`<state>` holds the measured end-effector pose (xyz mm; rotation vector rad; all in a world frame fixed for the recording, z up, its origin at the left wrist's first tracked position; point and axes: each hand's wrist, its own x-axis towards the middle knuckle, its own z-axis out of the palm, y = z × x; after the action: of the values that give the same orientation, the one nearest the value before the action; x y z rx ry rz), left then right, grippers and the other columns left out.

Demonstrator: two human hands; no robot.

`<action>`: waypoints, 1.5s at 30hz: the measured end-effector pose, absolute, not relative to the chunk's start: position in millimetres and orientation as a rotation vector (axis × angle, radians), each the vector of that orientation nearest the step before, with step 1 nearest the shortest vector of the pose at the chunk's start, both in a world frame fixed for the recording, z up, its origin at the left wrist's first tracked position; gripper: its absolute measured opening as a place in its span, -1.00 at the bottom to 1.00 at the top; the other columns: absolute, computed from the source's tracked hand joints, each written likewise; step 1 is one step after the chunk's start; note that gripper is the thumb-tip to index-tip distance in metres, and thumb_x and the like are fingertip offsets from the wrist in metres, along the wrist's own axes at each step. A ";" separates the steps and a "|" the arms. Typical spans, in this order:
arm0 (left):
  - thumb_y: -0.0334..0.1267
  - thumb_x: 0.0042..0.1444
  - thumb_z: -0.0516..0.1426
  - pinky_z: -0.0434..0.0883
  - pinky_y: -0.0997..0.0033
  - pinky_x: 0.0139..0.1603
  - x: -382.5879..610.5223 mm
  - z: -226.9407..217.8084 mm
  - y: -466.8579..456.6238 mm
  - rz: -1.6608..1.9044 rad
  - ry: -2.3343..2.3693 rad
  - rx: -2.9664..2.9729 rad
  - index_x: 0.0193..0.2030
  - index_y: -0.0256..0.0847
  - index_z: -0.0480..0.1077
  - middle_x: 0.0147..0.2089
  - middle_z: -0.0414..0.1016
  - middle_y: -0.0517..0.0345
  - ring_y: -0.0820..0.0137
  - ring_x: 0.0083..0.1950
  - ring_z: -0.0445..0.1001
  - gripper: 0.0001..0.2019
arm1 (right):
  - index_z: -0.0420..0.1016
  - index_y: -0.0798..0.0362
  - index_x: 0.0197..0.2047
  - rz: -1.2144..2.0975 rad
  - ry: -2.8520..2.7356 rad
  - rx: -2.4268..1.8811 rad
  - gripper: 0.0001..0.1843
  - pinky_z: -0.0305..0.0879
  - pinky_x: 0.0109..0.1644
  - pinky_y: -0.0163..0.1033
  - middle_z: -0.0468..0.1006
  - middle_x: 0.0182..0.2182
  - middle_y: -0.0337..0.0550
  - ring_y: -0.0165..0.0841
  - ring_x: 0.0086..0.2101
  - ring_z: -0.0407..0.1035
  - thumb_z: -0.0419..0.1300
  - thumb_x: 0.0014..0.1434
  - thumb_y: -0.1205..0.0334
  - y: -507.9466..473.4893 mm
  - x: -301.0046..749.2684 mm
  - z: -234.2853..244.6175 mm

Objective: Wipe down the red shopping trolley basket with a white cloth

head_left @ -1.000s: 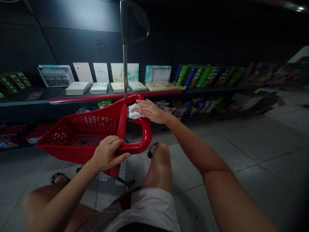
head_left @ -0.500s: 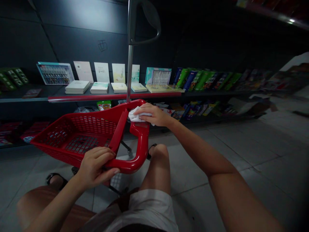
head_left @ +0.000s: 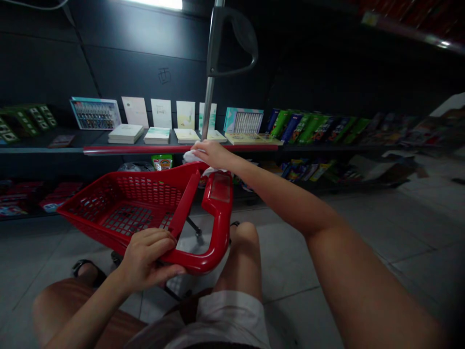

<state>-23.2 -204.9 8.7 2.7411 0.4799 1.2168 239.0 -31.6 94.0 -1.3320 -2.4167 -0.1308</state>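
A small red shopping cart point(head_left: 218, 232) with a lattice-walled basket stands before me, its looped handle on my side. My left hand point(head_left: 150, 257) grips the near corner of that handle, thumb below and fingers over the top. At the far corner my right hand point(head_left: 214, 156) is closed on a white cloth point(head_left: 193, 155), close to the foot of a metal pole point(head_left: 209, 97). Part of the cloth hangs down onto the red plastic. The pole rises upright and carries a dark grey loop-shaped piece point(head_left: 253, 46). A clear label panel point(head_left: 220, 187) shows on the handle.
Behind the cart runs a dark shelf point(head_left: 181, 149) with a red edge strip. On it are stacked notebooks point(head_left: 125, 133), boxed pen sets point(head_left: 96, 114) and green and blue packets point(head_left: 312, 127). My bent knees flank the cart on a tiled floor point(head_left: 290, 261).
My right hand has moved with the cloth from the handle's label panel to the far corner beside the pole, uncovering the panel. The left hand keeps its hold. The view has shifted slightly.
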 end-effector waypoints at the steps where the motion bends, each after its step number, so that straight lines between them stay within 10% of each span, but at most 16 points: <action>1: 0.06 0.11 0.14 0.43 0.42 -0.33 -22.1 8.8 -204.9 1.206 0.498 2.744 -0.32 -0.22 0.37 -0.40 0.49 0.07 0.37 -0.37 0.49 -0.67 | 0.47 0.25 -0.03 -0.159 -2.459 -1.376 -0.64 0.19 -0.06 -0.25 0.48 -0.16 0.05 -0.33 -0.20 0.31 -0.03 0.32 0.22 -34.0 227.3 94.6; 12: 0.12 0.13 0.08 0.40 0.40 -0.31 -29.0 5.0 -209.3 1.177 0.520 2.764 -0.35 -0.20 0.38 -0.41 0.46 0.08 0.37 -0.35 0.46 -0.62 | 0.58 0.22 -0.38 -0.233 -3.236 -1.420 -0.90 0.30 -0.16 -0.09 0.54 -0.40 0.03 -0.16 -0.25 0.37 0.26 -0.05 0.42 -97.2 147.7 83.2; 18: 0.07 0.05 0.19 0.35 0.25 -0.18 -32.1 0.5 -211.0 1.385 0.502 2.822 -0.28 -0.21 0.37 -0.34 0.48 0.06 0.27 -0.21 0.39 -0.65 | 0.49 0.23 -0.03 -0.184 -3.487 -0.794 -0.59 0.36 -0.23 -0.13 0.43 -0.10 0.20 -0.13 -0.15 0.36 0.26 0.09 0.17 -167.5 124.5 90.8; 25: 0.05 0.03 0.22 0.32 0.25 -0.24 -28.8 0.8 -210.8 1.421 0.520 2.796 -0.23 -0.20 0.38 -0.39 0.39 0.11 0.34 -0.31 0.30 -0.65 | 0.49 0.29 -0.14 -0.444 -3.322 -1.478 -0.77 0.35 -0.26 -0.17 0.42 -0.12 0.24 -0.18 -0.24 0.43 0.14 0.10 0.48 -124.5 137.6 93.4; 32: 0.23 -0.25 0.29 0.32 0.29 -0.27 -27.1 -5.8 -210.3 1.798 0.752 2.502 -0.29 -0.15 0.22 -0.35 0.32 0.20 0.36 -0.29 0.31 -0.43 | 0.35 0.20 0.01 0.628 -3.231 -0.734 -0.68 0.28 -0.30 -0.33 0.51 -0.15 -0.02 -0.35 -0.28 0.41 0.11 0.17 0.36 -172.1 136.1 110.7; 39: 0.17 -0.19 0.30 0.37 0.31 -0.27 -29.3 -1.8 -211.0 1.623 0.785 2.544 -0.20 -0.16 0.21 -0.20 0.32 0.08 0.31 -0.20 0.36 -0.43 | 0.45 0.08 -0.10 0.878 -3.196 -0.565 -0.71 0.27 -0.21 -0.36 0.56 -0.21 -0.15 -0.41 -0.29 0.41 0.15 0.08 0.46 -202.1 189.0 144.3; 45: 0.17 -0.03 0.20 0.39 0.23 -0.21 2.3 33.7 -237.4 1.174 0.540 2.856 -0.07 -0.22 0.28 -0.19 0.48 -0.02 0.24 -0.20 0.46 -0.45 | 0.45 0.09 -0.10 0.219 -2.759 -0.963 -0.70 0.22 -0.06 -0.28 0.51 -0.12 -0.12 -0.35 -0.16 0.37 0.07 0.09 0.43 -156.5 262.4 146.2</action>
<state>2.3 -237.4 33.7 2.8562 0.5397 1.1737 262.4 -156.5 146.2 -0.9630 -2.7595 0.2193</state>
